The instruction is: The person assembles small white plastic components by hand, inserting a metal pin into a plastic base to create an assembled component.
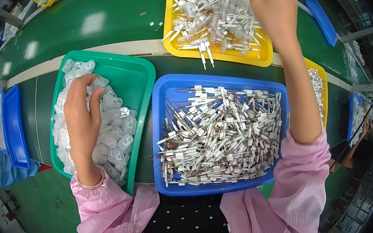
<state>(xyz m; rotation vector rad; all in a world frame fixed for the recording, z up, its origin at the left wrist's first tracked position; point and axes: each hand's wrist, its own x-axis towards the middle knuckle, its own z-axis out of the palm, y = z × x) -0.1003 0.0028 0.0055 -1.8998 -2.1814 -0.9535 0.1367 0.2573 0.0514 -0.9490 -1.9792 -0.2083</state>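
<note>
Here, the left grip [83,111], thumb and fingers apart, points forward over jumbled clear plastic pieces [124,142] in the green tray [146,93]; the farther right grip [275,14] overhangs the yellow tray [243,58], fingertips cropped, closure impossible to tell.

No readable lettering anywhere

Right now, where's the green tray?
In the head view, the green tray is left of centre, just left of the large blue tray, with the left hand at its clear parts.
</note>
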